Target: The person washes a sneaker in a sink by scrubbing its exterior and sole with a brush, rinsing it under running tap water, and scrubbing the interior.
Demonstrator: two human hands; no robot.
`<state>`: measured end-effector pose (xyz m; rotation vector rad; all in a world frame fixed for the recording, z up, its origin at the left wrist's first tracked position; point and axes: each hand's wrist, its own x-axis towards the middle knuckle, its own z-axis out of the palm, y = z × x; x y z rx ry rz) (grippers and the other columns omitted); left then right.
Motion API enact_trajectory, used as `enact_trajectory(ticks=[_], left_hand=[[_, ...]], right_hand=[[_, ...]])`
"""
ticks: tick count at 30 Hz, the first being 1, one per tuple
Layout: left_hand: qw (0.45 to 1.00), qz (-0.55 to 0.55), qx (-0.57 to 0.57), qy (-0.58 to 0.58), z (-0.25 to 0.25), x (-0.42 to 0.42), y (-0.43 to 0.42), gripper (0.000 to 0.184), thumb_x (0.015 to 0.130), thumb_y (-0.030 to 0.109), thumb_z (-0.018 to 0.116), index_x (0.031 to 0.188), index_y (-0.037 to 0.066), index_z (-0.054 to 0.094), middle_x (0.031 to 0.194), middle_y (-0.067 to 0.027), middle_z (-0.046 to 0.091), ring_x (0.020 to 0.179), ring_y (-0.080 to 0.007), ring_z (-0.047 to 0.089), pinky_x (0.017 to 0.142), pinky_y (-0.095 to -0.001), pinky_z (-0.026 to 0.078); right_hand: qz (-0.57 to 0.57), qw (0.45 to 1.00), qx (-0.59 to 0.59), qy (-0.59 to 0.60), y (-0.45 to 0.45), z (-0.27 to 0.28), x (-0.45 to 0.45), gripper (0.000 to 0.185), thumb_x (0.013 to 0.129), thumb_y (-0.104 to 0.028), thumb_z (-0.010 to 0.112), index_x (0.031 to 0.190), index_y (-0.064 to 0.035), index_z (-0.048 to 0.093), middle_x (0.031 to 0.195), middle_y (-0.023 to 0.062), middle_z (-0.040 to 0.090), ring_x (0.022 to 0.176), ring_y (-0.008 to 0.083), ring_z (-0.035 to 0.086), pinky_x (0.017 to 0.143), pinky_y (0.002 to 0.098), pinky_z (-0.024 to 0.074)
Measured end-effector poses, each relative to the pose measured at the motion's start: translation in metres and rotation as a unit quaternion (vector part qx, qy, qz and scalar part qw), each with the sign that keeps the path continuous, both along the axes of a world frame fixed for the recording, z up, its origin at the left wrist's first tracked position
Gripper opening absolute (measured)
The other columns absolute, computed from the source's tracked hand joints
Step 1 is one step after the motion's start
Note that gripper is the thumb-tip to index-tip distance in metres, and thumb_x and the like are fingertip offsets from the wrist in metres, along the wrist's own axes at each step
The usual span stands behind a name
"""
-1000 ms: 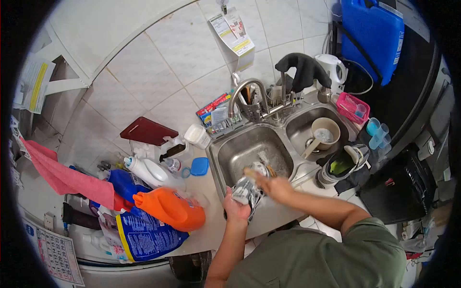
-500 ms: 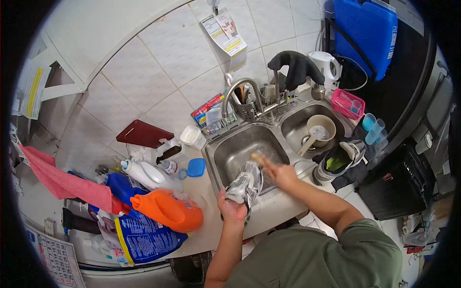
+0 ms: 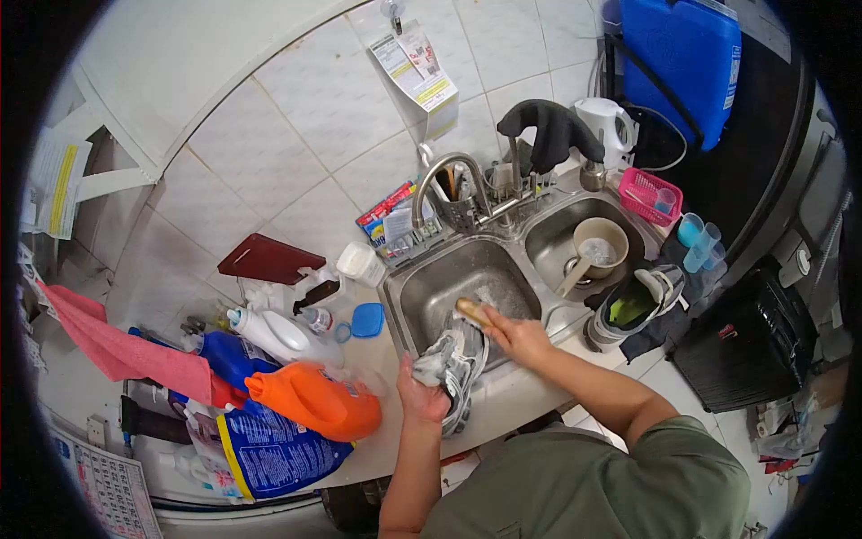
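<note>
1. Head cam: our L hand (image 3: 424,395) curls round a grey-and-white fabric shoe (image 3: 464,366), tilted over the near rim of the bigger rectangular steel basin (image 3: 440,277).
2. Our R hand (image 3: 523,339) grips a tan wooden-looking brush (image 3: 472,312) above the basin; bristles hidden.
3. We'd brace the shoe firmly, w/ short strokes, toe over basin.

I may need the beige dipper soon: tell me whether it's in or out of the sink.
In: the beige dipper sits in the right basin, with the basin's walls around its bowl.
</note>
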<state>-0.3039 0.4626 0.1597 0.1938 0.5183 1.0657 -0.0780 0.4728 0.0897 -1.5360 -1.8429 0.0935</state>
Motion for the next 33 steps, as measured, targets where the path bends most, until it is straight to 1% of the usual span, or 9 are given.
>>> enact_trajectory(ticks=[8,12,15,19,20,25,26,29,33], left_hand=[[0.999,0.043,0.004,-0.006,-0.019,-0.019,0.013,0.08,0.098,0.063,0.034,0.133,-0.007,0.048,0.132,-0.0234,0.056,0.123,-0.0389,0.053,0.108,-0.0517,0.039],[0.999,0.013,-0.004,-0.039,-0.011,-0.007,0.008,0.079,0.099,0.062,0.033,0.133,-0.008,0.048,0.133,-0.0242,0.055,0.124,-0.0392,0.053,0.11,-0.0517,0.037],[1.0,0.021,0.001,-0.018,-0.03,-0.009,0.016,0.077,0.099,0.059,0.033,0.134,-0.008,0.047,0.134,-0.024,0.055,0.124,-0.038,0.053,0.11,-0.0504,0.038],[1.0,0.019,0.002,-0.017,-0.013,0.008,0.006,0.072,0.1,0.057,0.035,0.134,-0.006,0.048,0.133,-0.0214,0.057,0.124,-0.0356,0.054,0.108,-0.0487,0.039],[1.0,0.017,0.005,-0.02,-0.015,0.008,0.007,0.072,0.1,0.056,0.036,0.133,-0.006,0.049,0.133,-0.021,0.056,0.124,-0.0354,0.054,0.108,-0.0489,0.04],[0.999,0.019,0.004,0.027,-0.03,0.002,0.012,0.072,0.098,0.057,0.038,0.134,-0.004,0.049,0.137,-0.0195,0.054,0.126,-0.0334,0.052,0.108,-0.0468,0.041],[0.999,-0.036,0.005,0.004,-0.021,0.004,0.014,0.065,0.098,0.05,0.048,0.133,-0.004,0.05,0.134,-0.0171,0.057,0.123,-0.0304,0.055,0.106,-0.0442,0.042],[0.898,-0.087,0.093,0.421,-0.042,-0.005,0.013,0.05,0.095,0.028,0.062,0.131,-0.006,0.053,0.124,-0.0131,0.063,0.117,-0.027,0.059,0.104,-0.0405,0.043],[0.916,-0.131,-0.015,0.378,-0.005,-0.006,0.0,0.038,0.094,0.011,0.062,0.128,-0.003,0.055,0.117,-0.0116,0.066,0.105,-0.025,0.065,0.096,-0.0379,0.049]], right_hand=[[0.203,0.977,0.01,0.057,-0.064,0.028,-0.047,0.054,0.094,-0.044,0.059,0.143,-0.0239,0.048,0.062,0.0135,0.065,0.046,0.0299,0.061,0.042,0.043,0.0478],[0.03,0.996,-0.081,-0.005,-0.012,-0.009,-0.021,0.061,0.094,-0.042,0.061,0.149,-0.0249,0.04,0.06,0.0155,0.063,0.047,0.0356,0.061,0.044,0.0456,0.0484],[0.194,0.98,-0.015,0.036,-0.062,0.02,-0.04,0.058,0.096,-0.044,0.056,0.148,-0.0218,0.042,0.06,0.0161,0.064,0.048,0.0368,0.061,0.045,0.0473,0.05],[0.009,0.993,-0.097,0.071,-0.018,0.003,-0.018,0.052,0.092,-0.04,0.065,0.14,-0.0226,0.054,0.06,0.0188,0.061,0.048,0.0368,0.061,0.045,0.047,0.048],[0.033,0.991,-0.12,0.042,-0.026,-0.003,-0.025,0.061,0.096,-0.043,0.056,0.15,-0.0198,0.039,0.066,0.0174,0.066,0.051,0.0373,0.063,0.045,0.0462,0.0487],[0.099,0.989,-0.103,0.037,-0.052,-0.005,-0.032,0.051,0.097,-0.049,0.052,0.142,-0.024,0.05,0.064,0.018,0.065,0.051,0.0385,0.062,0.048,0.0478,0.0501],[0.045,0.99,-0.132,-0.01,-0.032,-0.004,-0.017,0.051,0.097,-0.05,0.052,0.141,-0.0245,0.051,0.064,0.0181,0.065,0.052,0.0393,0.062,0.049,0.0485,0.0505],[-0.035,0.988,-0.148,-0.005,-0.008,0.011,0.006,0.052,0.095,-0.053,0.053,0.138,-0.0246,0.052,0.064,0.0182,0.065,0.055,0.0407,0.064,0.052,0.0504,0.0512],[0.009,0.99,-0.143,0.008,-0.017,-0.006,0.003,0.051,0.094,-0.054,0.053,0.136,-0.0237,0.053,0.068,0.0183,0.067,0.059,0.0413,0.065,0.054,0.0522,0.0517]])
